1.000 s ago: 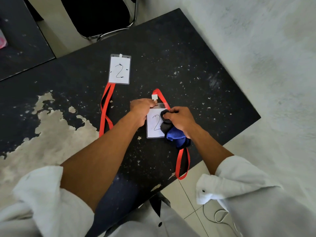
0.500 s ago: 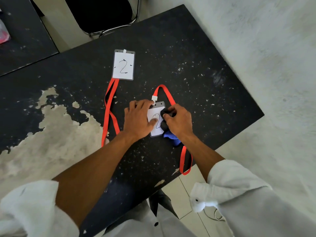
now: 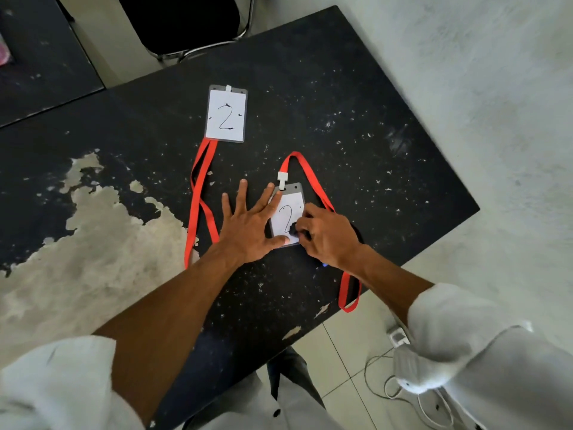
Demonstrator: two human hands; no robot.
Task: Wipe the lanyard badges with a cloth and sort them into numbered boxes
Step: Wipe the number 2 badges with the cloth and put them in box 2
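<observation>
Left grip (image 3: 248, 225): flat on the table (image 3: 341, 103), fingers straight and spread. The forefinger and thumb lie across the left edge of the near badge (image 3: 291, 203) and pin it down. Nothing is held.

Right grip (image 3: 328, 237): fingers curled round a dark cloth (image 3: 293, 228), pressing it onto the badge's lower right corner. We see only a small bunch of the cloth ahead of the knuckles; the rest is hidden under the hand.

Near badge: lies face up close to the table's near edge, hand-drawn "2" showing. A white clip (image 3: 282, 178) at its top joins its red lanyard (image 3: 307, 169), which loops up past the clip, runs back under the right wrist and hangs over the near edge.

Far badge (image 3: 226, 114): also marked "2", face up toward the middle of the table, well apart from both hands. Its own red strap (image 3: 198, 197) trails back toward the near edge and passes just left of the left grip.

A pale worn patch (image 3: 93, 243) covers the table's left side. A black chair (image 3: 186, 20) stands beyond the far edge.
</observation>
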